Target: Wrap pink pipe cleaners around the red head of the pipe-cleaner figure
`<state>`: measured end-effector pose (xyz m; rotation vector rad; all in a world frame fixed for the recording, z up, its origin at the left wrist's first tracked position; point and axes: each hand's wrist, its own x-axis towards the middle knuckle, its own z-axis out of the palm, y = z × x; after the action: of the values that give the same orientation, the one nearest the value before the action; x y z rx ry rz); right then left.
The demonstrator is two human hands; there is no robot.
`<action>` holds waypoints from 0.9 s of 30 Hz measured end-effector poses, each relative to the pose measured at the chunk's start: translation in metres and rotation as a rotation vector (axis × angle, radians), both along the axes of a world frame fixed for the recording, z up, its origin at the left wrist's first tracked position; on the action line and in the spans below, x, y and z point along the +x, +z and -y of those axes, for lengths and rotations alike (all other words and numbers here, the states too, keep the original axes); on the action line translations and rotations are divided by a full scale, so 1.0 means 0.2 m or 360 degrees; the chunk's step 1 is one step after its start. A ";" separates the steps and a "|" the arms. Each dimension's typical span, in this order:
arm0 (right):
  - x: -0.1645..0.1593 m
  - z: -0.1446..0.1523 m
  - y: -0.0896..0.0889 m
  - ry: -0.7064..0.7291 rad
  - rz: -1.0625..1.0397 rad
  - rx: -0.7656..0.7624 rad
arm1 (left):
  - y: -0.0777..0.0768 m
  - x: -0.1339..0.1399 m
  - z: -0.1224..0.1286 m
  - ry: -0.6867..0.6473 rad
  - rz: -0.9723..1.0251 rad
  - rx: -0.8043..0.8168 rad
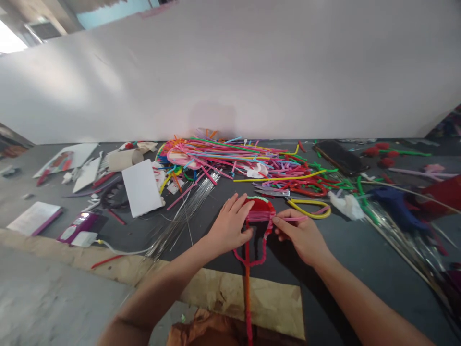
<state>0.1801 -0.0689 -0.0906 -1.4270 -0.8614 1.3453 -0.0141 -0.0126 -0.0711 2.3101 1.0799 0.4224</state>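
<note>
A pipe cleaner shape [256,263] with a rounded outline in red and pink stands before me on a long orange and red stem [248,293]. Its upper part is filled with rows of red and pink. My left hand [230,223] holds the shape's left side, fingers over the upper edge and thumb lower down. Between the thumb and fingers of my right hand [298,235] is the end of a pink pipe cleaner [297,219], at the shape's right edge. Scissors [317,191] with red handles and a yellow pipe cleaner loop [327,213] lie just beyond.
A heap of coloured pipe cleaners [230,156] lies against the white board [288,72]. Thin metal wires [180,211], white cards [142,187] and a purple device [81,226] with a cable are leftward. A phone [340,156] and a dark blue tool [399,206] lie rightward.
</note>
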 end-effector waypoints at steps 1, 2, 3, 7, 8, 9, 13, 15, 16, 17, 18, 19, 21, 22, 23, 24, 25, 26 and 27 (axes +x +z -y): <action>0.01 0.00 0.00 0.0029 0.0077 0.0004 | 0.00 0.01 -0.01 -0.0012 -0.0057 -0.0002; 0.01 0.00 0.01 0.0051 0.0155 0.0018 | 0.01 0.03 -0.01 -0.0017 -0.0094 -0.0002; 0.02 0.00 0.01 0.0073 0.0225 0.0035 | 0.02 0.04 -0.02 -0.0021 -0.0111 -0.0002; 0.03 -0.01 0.00 0.0133 0.0333 0.0061 | 0.04 0.07 -0.06 -0.0060 -0.0104 0.0022; 0.03 -0.01 0.00 0.0147 0.0329 0.0061 | 0.04 0.08 -0.06 -0.0067 -0.0110 0.0037; 0.03 -0.01 -0.01 0.0159 0.0320 0.0061 | 0.04 0.09 -0.07 -0.0074 -0.0127 0.0055; 0.03 -0.01 -0.01 0.0161 0.0279 0.0055 | 0.05 0.10 -0.07 -0.0114 -0.0277 0.0174; 0.03 -0.01 0.00 0.0148 0.0251 0.0052 | 0.06 0.10 -0.07 -0.0129 -0.0358 0.0247; 0.04 -0.01 0.00 0.0144 0.0234 0.0053 | 0.06 0.10 -0.07 -0.0128 -0.0392 0.0279; 0.04 -0.02 0.00 0.0142 0.0218 0.0053 | 0.06 0.09 -0.07 -0.0121 -0.0425 0.0308; 0.04 -0.02 0.01 0.0140 0.0206 0.0053 | 0.07 0.09 -0.06 -0.0112 -0.0464 0.0335; 0.05 -0.02 0.01 0.0139 0.0202 0.0052 | 0.07 0.09 -0.06 -0.0103 -0.0504 0.0358; 0.06 -0.03 0.01 0.0146 0.0214 0.0041 | 0.07 0.09 -0.05 -0.0099 -0.0579 0.0387; 0.07 -0.03 0.01 0.0149 0.0220 0.0032 | 0.07 0.09 -0.04 -0.0105 -0.0608 0.0394; 0.07 -0.03 0.00 0.0151 0.0217 0.0021 | 0.07 0.09 -0.04 -0.0108 -0.0628 0.0399; 0.08 -0.03 0.00 0.0152 0.0204 0.0009 | 0.07 0.09 -0.04 -0.0110 -0.0640 0.0402; 0.08 -0.03 0.00 0.0159 0.0182 -0.0002 | 0.07 0.09 -0.04 -0.0109 -0.0647 0.0404; 0.09 -0.03 0.01 0.0172 0.0156 -0.0010 | 0.06 0.09 -0.03 -0.0106 -0.0650 0.0406; 0.09 -0.03 0.01 0.0193 0.0132 -0.0013 | 0.06 0.09 -0.03 -0.0101 -0.0649 0.0405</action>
<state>0.1977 -0.0622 -0.0883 -1.4654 -1.0116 1.3884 0.0031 -0.0058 -0.0598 2.7279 1.1904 0.0624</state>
